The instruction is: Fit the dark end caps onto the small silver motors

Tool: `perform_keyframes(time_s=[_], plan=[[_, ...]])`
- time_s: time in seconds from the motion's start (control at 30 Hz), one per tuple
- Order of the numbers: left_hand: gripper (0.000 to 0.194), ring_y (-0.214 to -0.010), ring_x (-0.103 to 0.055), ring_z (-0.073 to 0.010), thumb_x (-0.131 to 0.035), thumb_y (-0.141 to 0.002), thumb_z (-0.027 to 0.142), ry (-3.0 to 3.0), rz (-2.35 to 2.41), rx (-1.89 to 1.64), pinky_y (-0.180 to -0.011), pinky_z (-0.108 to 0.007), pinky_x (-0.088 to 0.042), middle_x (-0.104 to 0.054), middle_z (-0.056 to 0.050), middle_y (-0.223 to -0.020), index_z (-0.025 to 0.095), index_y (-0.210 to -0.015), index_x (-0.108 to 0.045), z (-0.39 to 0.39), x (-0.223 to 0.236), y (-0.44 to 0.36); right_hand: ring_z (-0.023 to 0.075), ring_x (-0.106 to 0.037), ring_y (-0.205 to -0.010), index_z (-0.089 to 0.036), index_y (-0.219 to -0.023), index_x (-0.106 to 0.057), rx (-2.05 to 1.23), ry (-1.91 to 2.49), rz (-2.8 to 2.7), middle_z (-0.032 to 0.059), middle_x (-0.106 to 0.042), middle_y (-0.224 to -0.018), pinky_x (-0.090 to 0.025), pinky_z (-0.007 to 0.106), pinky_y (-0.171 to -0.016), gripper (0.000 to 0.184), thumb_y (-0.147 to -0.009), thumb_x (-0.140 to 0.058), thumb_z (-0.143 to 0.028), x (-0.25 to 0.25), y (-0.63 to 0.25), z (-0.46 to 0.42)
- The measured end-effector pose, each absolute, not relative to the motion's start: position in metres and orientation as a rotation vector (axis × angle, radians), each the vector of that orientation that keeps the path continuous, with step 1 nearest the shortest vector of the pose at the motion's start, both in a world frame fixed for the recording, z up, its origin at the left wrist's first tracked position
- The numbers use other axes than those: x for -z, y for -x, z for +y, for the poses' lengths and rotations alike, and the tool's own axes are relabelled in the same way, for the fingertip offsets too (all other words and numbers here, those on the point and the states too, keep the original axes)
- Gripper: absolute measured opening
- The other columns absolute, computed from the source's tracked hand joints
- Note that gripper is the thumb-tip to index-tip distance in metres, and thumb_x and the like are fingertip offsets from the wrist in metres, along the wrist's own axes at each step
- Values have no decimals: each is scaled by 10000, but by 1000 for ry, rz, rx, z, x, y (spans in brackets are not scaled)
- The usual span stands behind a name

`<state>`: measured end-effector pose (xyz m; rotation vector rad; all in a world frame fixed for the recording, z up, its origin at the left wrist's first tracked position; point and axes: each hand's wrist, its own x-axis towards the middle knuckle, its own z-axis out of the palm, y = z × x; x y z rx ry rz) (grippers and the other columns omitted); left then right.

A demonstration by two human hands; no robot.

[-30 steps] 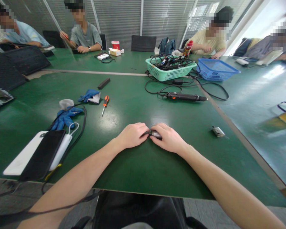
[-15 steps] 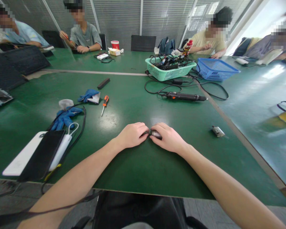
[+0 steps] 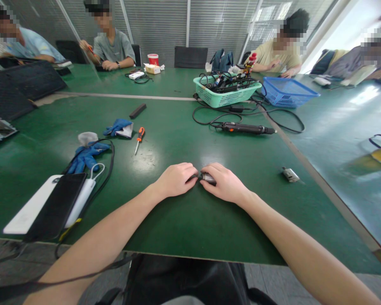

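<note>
Close together above the green table (image 3: 190, 224), my two hands meet at a small silver cylinder (image 3: 208, 178) that looks like a small motor. My right hand (image 3: 222, 181) is closed around it, fingers over the top and thumb beneath. My left hand (image 3: 178, 179) is closed in a pinch at the cylinder's left end, on a dark thin piece (image 3: 193, 176) mostly hidden by the fingers. A similar silver metal part (image 3: 290, 174) lies on the table to the right.
An orange-handled screwdriver (image 3: 140, 140), blue gloves (image 3: 86, 157) and phones (image 3: 55, 207) lie left. Ahead are a black electric screwdriver (image 3: 247, 128), a green basket (image 3: 225, 98) of tools and a blue basket (image 3: 287, 93). Several people sit around the table.
Almost nothing differs. Both hands stay in the same place with the silver cylinder between them.
</note>
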<state>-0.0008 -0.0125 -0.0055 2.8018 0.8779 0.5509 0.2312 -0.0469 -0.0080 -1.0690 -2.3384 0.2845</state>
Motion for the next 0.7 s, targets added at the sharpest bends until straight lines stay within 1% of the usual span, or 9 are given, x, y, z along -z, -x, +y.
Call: perform_keyframes(time_s=[0.3,0.7], plan=[[179,-884,-622,-189,-488,-1004,284,-2805,875,-548,-766,-306,-500,-641,-50,-923,179,-980,-631,-13,6,1,279,-646,-1042,-223,-1151,-608,-275,1044,-2337,96,-694,-1095,-561,443,-912,240,-913,-600,-196,7,-231,-47],[168,-887,-621,-188,-504,-1002,285,-2809,878,-533,-778,-304,-500,-639,-47,-927,182,-987,-635,-12,7,1,278,-641,-1036,-219,-1128,-607,-269,1050,-2352,97,-690,-1090,-555,436,-910,215,-914,-601,-197,5,-230,-48]])
